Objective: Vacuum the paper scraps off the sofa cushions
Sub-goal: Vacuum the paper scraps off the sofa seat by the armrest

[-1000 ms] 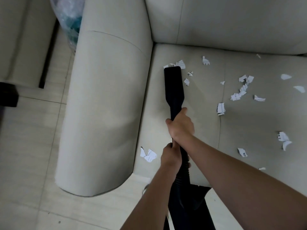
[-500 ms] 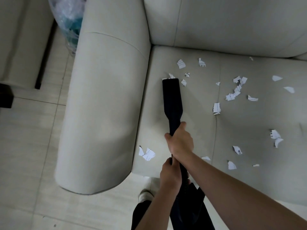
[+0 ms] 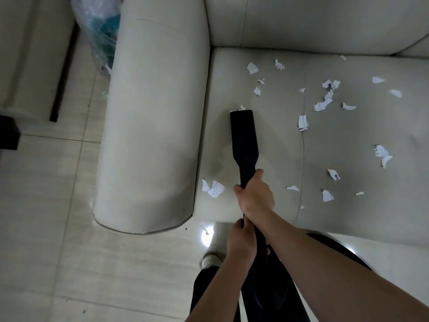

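Right now we grip the black vacuum nozzle [image 3: 244,135] with both hands. Our right hand [image 3: 255,194] wraps round its narrow neck just behind the flat head, fingers curled tight and the thumb on the tube's left side. Our left hand [image 3: 241,242] sits directly behind it, lower on the tube, and is closed round it too; its fingertips are hidden under the hand.

The flat head lies on the seat cushion [image 3: 274,145] near the armrest [image 3: 151,112] and points toward the backrest [image 3: 325,19]. One small paper scrap [image 3: 241,107] touches the head's front edge.

Other paper scraps [image 3: 253,68] are scattered over the cushion. Some lie beyond the tip toward the back, and a cluster [image 3: 326,98] lies off to the right. A crumpled pair [image 3: 213,188] sits at the front left corner, just left of our right hand, and more pieces [image 3: 334,175] lie well to the right.

On the far side of the armrest a clear plastic bag [image 3: 99,31] stands on the tiled floor [image 3: 46,205]. A light shoe [image 3: 210,260] shows below the cushion's front edge.
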